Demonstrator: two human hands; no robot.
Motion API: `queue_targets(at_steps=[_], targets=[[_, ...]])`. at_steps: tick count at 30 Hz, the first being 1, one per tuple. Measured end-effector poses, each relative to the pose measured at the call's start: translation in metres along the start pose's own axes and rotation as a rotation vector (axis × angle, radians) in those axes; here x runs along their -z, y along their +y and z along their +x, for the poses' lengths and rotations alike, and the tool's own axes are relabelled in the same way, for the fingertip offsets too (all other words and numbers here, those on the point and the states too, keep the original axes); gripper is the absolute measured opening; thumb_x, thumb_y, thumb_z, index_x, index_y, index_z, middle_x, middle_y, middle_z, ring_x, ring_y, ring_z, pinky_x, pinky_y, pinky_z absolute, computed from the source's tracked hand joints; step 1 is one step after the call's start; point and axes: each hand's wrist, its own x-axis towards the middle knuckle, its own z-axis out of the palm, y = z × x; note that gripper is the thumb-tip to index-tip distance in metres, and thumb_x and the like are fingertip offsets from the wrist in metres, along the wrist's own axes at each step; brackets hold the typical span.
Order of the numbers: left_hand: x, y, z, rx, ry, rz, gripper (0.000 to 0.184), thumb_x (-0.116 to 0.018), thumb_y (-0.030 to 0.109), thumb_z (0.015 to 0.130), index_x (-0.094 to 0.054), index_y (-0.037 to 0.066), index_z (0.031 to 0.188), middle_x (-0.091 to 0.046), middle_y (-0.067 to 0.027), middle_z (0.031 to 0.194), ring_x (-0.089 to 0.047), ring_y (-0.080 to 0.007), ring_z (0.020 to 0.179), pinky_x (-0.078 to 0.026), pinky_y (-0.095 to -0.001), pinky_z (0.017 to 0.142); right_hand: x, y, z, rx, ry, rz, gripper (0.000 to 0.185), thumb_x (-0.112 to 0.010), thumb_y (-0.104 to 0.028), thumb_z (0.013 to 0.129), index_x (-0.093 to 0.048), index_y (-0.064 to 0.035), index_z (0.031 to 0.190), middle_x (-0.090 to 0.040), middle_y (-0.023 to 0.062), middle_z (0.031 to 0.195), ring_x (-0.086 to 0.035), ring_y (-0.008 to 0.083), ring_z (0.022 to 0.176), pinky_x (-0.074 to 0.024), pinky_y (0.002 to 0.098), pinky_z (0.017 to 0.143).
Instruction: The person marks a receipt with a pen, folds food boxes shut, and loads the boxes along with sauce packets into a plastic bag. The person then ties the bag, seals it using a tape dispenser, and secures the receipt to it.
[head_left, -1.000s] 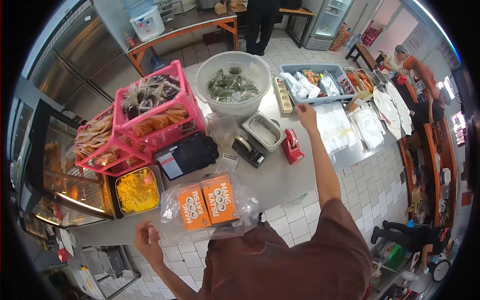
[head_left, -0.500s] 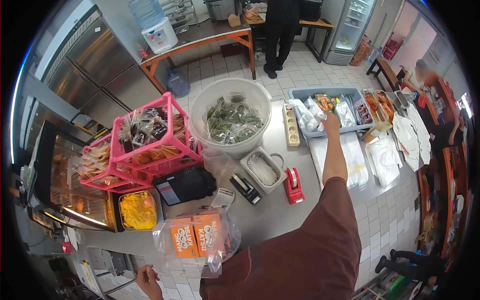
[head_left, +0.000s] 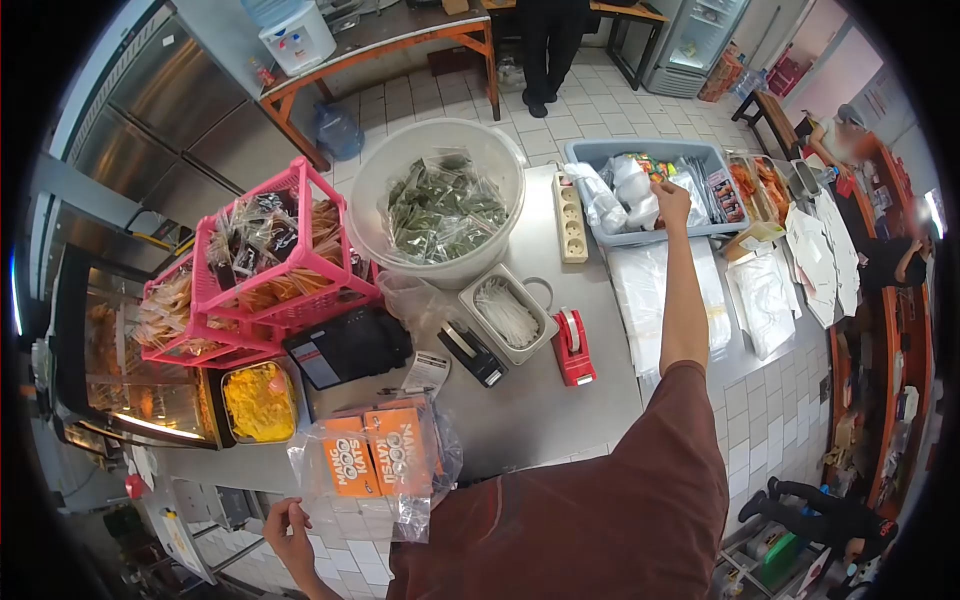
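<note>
Plastic-wrapped packets (head_left: 632, 187) lie in the blue-grey tub (head_left: 628, 240) at the bench's (head_left: 520, 430) far edge; they look light, soft, slippery, best pinched at a gathered end. The right hand (head_left: 674, 203) is at them, its grip unclear. The left hand (head_left: 290, 535), loosely curled, grasps nothing, near bagged orange boxes (head_left: 398, 446). A white bucket (head_left: 357, 205) holds green packets (head_left: 450, 210).

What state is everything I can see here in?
White bucket: open, full of green packets
Pink baskets: open, loaded
Blue tub: open, filled
Orange boxes: inside clear plastic
Yellow food: uncovered
Red tape dispenser: upright
Left hand: loosely curled, nothing visible in it
Right hand: at the tub, grip unclear
</note>
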Motion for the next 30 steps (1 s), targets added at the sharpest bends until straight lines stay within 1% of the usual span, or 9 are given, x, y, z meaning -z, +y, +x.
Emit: queue_targets(at_steps=[5,6,9,13,19,23,25,27,30], targets=[[-0.002,0.0,0.006,-0.029,-0.025,-0.021,0.014,-0.061,0.011,0.098,-0.068,-0.001,0.095,-0.06,-0.0036,0.069,-0.057,-0.0082,0.06,-0.044,-0.0231,0.055,-0.006,0.025,0.009,-0.092,-0.013,0.227,0.019,-0.076,-0.02,0.077,-0.08,-0.0084,0.091,-0.077,0.0079,0.087,-0.072,0.0194,0.082,-0.0541,0.0313,0.077],[-0.002,0.003,0.007,-0.037,-0.029,-0.009,0.014,-0.062,0.011,0.098,-0.068,-0.001,0.095,-0.06,-0.0037,0.069,-0.057,-0.0082,0.059,-0.044,-0.0232,0.055,0.0,0.011,0.003,-0.154,-0.053,0.107,0.017,-0.074,-0.013,0.077,-0.079,-0.0085,0.093,-0.077,0.0081,0.089,-0.072,0.0193,0.082,-0.0543,0.0322,0.076],[-0.003,0.004,0.003,-0.055,-0.031,0.039,0.013,-0.063,0.01,0.097,-0.069,-0.001,0.095,-0.062,-0.0042,0.07,-0.057,-0.0084,0.058,-0.044,-0.0235,0.055,-0.017,0.038,0.009,-0.047,0.111,0.177,0.027,-0.072,-0.003,0.079,-0.073,-0.0067,0.106,-0.072,0.0086,0.086,-0.06,0.0121,0.053,-0.0406,0.0302,0.035],[0.0,0.001,-0.002,-0.045,-0.053,0.063,0.011,-0.064,0.009,0.096,-0.069,-0.001,0.094,-0.063,-0.0044,0.071,-0.057,-0.0086,0.057,-0.044,-0.0238,0.055,-0.003,0.016,0.003,-0.353,0.119,0.661,0.028,-0.069,-0.001,0.085,-0.069,-0.0057,0.112,-0.072,0.0113,0.092,-0.068,0.0175,0.08,-0.0537,0.0286,0.072],[-0.004,0.029,0.018,-0.166,-0.071,-0.034,0.012,-0.062,0.008,0.096,-0.068,-0.002,0.093,-0.059,-0.0041,0.068,-0.057,-0.0088,0.059,-0.045,-0.023,0.056,0.025,-0.02,-0.002,-0.324,0.113,1.207,0.031,-0.056,0.004,0.098,-0.054,-0.0041,0.128,-0.066,0.01,0.112,-0.066,0.0159,0.092,-0.0568,0.0293,0.08],[-0.071,0.09,0.039,-0.155,-0.306,-0.512,0.009,-0.062,0.005,0.095,-0.065,-0.002,0.1,-0.062,-0.0035,0.078,-0.058,-0.0088,0.068,-0.047,-0.0232,0.06,0.031,-0.086,-0.074,-0.17,-0.075,1.48,0.033,-0.053,0.002,0.099,-0.049,-0.0066,0.131,-0.065,0.0107,0.118,-0.067,0.019,0.103,-0.058,0.0312,0.09],[-0.124,0.137,0.048,-0.149,-0.561,-0.581,0.019,-0.065,0.007,0.093,-0.063,-0.001,0.11,-0.066,-0.0068,0.106,-0.062,-0.014,0.095,-0.051,-0.0291,0.083,0.041,-0.144,-0.145,-0.133,-0.166,1.516,0.034,-0.054,0.001,0.099,-0.048,-0.0067,0.132,-0.065,0.0116,0.119,-0.067,0.0213,0.107,-0.0579,0.0322,0.092],[-0.188,0.165,0.066,-0.226,-0.753,-0.783,0.043,-0.071,0.01,0.09,-0.055,0.001,0.13,-0.061,-0.0074,0.121,-0.059,-0.0177,0.112,-0.049,-0.0312,0.091,0.044,-0.176,-0.205,-0.184,-0.274,1.481,0.033,-0.054,0.001,0.099,-0.049,-0.0057,0.131,-0.066,0.0109,0.118,-0.067,0.0197,0.106,-0.0572,0.0307,0.092],[-0.262,0.2,0.077,-0.488,-0.466,-0.505,0.064,-0.075,0.022,0.09,-0.046,0.005,0.144,-0.059,-0.0084,0.129,-0.055,-0.0196,0.121,-0.046,-0.0322,0.096,0.049,-0.211,-0.275,-0.171,-0.361,1.381,0.035,-0.054,0.002,0.098,-0.048,-0.0044,0.132,-0.066,0.0104,0.119,-0.067,0.0164,0.108,-0.0553,0.0291,0.094]])
